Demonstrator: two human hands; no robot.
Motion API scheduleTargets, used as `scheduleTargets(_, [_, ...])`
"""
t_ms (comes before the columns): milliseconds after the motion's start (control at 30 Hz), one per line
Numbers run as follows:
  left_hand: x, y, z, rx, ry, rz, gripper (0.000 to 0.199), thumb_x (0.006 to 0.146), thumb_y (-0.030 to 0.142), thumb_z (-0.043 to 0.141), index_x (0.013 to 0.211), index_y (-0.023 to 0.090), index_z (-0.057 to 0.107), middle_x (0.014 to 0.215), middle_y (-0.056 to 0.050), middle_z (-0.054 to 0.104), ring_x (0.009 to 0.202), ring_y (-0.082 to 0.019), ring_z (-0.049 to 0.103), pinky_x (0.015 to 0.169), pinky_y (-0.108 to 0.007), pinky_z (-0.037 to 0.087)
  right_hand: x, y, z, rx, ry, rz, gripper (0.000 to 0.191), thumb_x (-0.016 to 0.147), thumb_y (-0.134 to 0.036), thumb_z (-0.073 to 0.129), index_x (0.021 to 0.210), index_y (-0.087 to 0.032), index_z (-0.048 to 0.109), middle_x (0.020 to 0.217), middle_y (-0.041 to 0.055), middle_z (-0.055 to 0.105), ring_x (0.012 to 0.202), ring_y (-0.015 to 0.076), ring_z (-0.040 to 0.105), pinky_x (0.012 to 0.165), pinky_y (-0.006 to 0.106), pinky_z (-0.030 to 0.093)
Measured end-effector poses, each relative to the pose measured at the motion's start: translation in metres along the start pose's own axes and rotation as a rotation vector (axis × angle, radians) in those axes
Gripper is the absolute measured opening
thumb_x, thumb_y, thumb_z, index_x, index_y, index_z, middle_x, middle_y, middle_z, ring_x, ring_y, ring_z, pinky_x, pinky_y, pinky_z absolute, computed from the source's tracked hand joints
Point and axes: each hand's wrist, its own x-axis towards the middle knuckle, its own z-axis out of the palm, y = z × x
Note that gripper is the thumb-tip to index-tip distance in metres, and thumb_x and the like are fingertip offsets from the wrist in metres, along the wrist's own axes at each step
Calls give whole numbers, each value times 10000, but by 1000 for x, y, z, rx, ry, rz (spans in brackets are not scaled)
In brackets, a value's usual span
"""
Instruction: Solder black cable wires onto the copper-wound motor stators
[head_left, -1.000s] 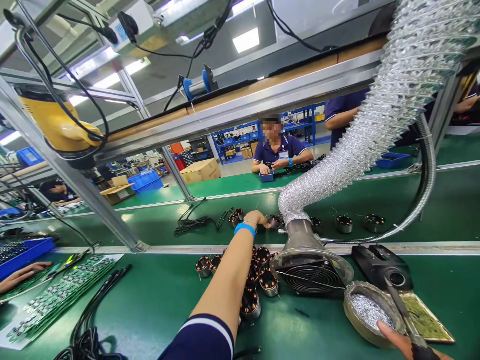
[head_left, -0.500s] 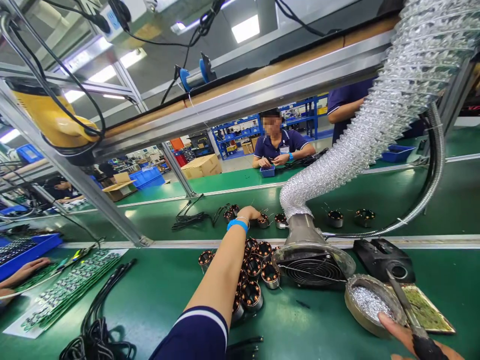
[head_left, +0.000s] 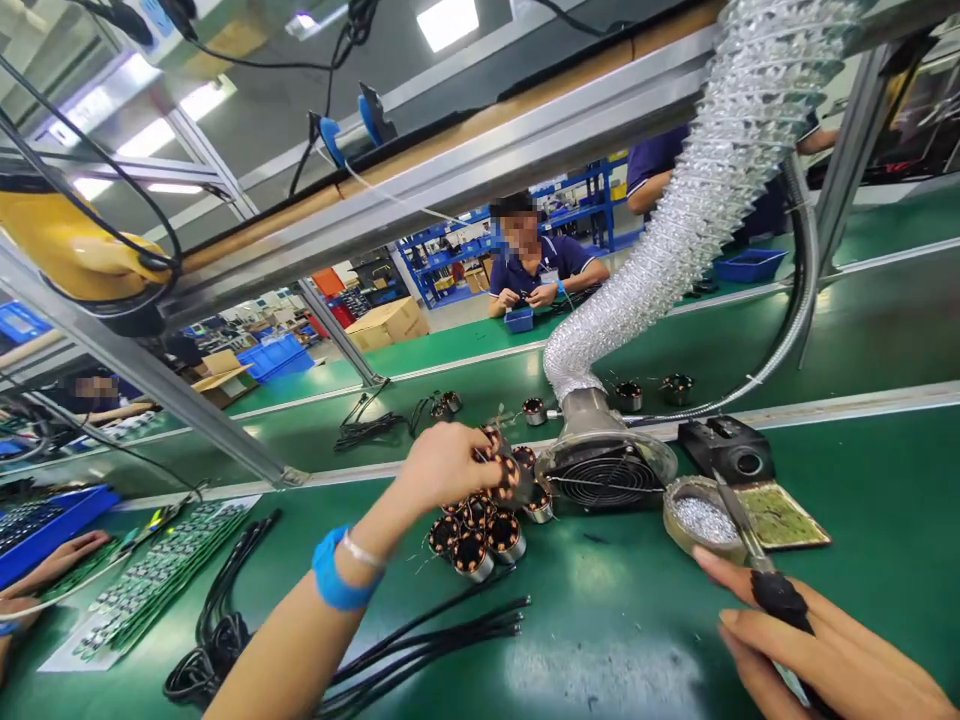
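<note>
1. green bench [head_left: 615, 610] fills the lower frame, metal rail [head_left: 862, 408] across it.
2. dead centre, left hand [head_left: 442, 465] pinches a copper-wound ring [head_left: 508, 478] over the other rings [head_left: 472, 570], tilted, probably just how it got lifted.
3. lower right, right hand [head_left: 817, 620] is wrapped round a soldering iron [head_left: 739, 515], tip by the tub [head_left: 679, 540], probably keeping heat off the bench.
4. half a second ago the left hand was past the rail; now it's this side, ring included.

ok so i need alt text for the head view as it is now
A person's left hand holds a copper-wound ring by a cluster of similar rings on a green bench. The right hand holds a soldering iron near a bowl of silvery bits; beyond, a silver duct rises above a fan.
</note>
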Motion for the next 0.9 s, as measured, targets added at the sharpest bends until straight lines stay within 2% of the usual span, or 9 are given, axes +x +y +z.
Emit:
scheduleTargets(67, [-37, 26, 24, -45, -83, 159, 201, 764, 392, 645, 720, 223, 747, 655, -22, 708, 655, -200, 644, 548, -279, 336, 4, -7, 4, 47, 19, -18, 256, 842, -56, 596, 1063, -180, 633, 1124, 86, 721, 968, 224, 727, 851, 263, 589])
scheduleTargets(133, [-63, 53, 56, -71, -136, 289, 226, 745, 405, 638, 685, 207, 727, 632, -43, 709, 600, -213, 637, 526, -289, 305, 5, -15, 10, 84, 18, -5, 244, 855, -42, 592, 1064, -167, 605, 988, 66, 742, 846, 186, 738, 818, 258, 581])
scheduleTargets(267, [-86, 85, 107, -117, -156, 291, 274, 773, 411, 582, 732, 178, 721, 692, -97, 732, 603, -255, 650, 540, -306, 326, -1, -30, 21, 127, -99, 38, 167, 884, -170, 578, 1049, -166, 555, 809, 32, 692, 627, 151, 671, 595, 266, 539])
scheduleTargets(367, [-91, 79, 113, -276, -132, 256, 283, 785, 409, 582, 896, 191, 725, 752, -66, 732, 654, -239, 645, 580, -296, 367, -5, -36, 21, 127, -190, 81, 236, 870, -285, 573, 1067, -160, 533, 758, 19, 622, 607, 159, 614, 554, 285, 507])
scheduleTargets(433, [-94, 65, 111, -371, -132, 254, 271, 750, 297, 595, 977, 200, 707, 726, -22, 704, 636, -200, 614, 583, -275, 369, -5, -39, 18, 106, -177, 91, 253, 860, -284, 583, 1068, -152, 528, 765, 25, 596, 621, 161, 583, 555, 287, 489])
scheduleTargets(533, [-98, 46, 115, -434, -215, 248, 255, 725, 147, 523, 874, 204, 722, 622, 14, 656, 584, -164, 583, 576, -255, 372, -3, -48, 20, 57, -138, 83, 235, 883, -310, 608, 1040, -151, 534, 758, 36, 578, 629, 168, 552, 550, 282, 461])
scheduleTargets(633, [-100, 39, 131, -494, -268, 273, 317, 778, 115, 467, 859, 222, 755, 743, 3, 738, 696, -172, 659, 666, -249, 434, -3, -61, 34, -56, -185, 10, 241, 963, -394, 550, 1038, -165, 566, 780, 66, 607, 644, 194, 560, 576, 307, 446])
scheduleTargets(767, [-103, 41, 147, -608, -310, 361, 422, 846, 114, 441, 1072, 271, 760, 1026, 4, 783, 928, -191, 716, 842, -261, 483, -9, -70, 53, -118, -222, -83, 133, 981, -152, 473, 1024, -174, 597, 930, 110, 674, 750, 211, 618, 703, 350, 457])
scheduleTargets(900, [-104, 44, 151, -671, -296, 340, 471, 879, 118, 426, 1210, 291, 713, 1182, 1, 743, 1078, -215, 696, 935, -293, 488, -8, -60, 45, 20, -321, -142, 243, 927, -18, 401, 937, -179, 582, 943, 104, 690, 940, 214, 656, 858, 375, 488])
